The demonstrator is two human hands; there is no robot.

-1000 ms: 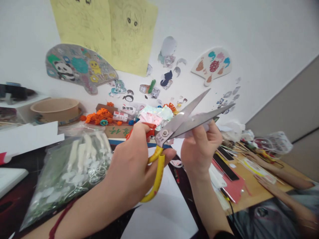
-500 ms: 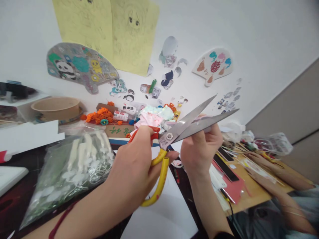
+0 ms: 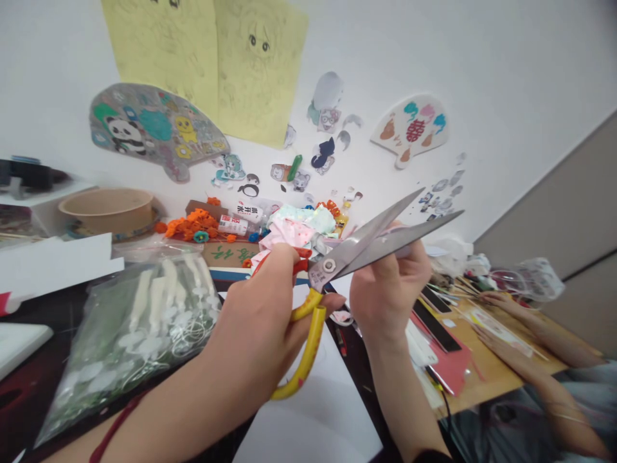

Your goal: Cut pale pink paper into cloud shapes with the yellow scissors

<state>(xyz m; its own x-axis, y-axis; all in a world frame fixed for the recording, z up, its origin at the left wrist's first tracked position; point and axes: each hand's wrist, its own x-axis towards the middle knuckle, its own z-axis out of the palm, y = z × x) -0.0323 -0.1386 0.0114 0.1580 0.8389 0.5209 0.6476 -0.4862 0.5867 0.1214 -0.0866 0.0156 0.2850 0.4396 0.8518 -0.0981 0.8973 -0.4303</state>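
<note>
My left hand [image 3: 260,308] is wrapped round the red and yellow handles of a large pair of scissors [image 3: 329,265]. The blades are apart and point up to the right. Behind them, my right hand [image 3: 388,296] has its fingers curled close to the lower blade. The blades hide its fingertips, and what they pinch, if anything, I cannot make out. Beneath both hands lies a sheet of white paper [image 3: 308,424] on the dark table.
A clear plastic bag [image 3: 110,347] of pale pieces and strings lies left. Orange flowers [image 3: 193,225], bottles and a pink cloth [image 3: 289,233] line the wall. At right, another person's hands [image 3: 499,341] rest on a wooden table [image 3: 491,392]. Paper fans [image 3: 159,128] hang on the wall.
The scissor blades have drawn slightly closer together. Both my hands stay almost in place. At the right, the other person's far hand has shifted a little.
</note>
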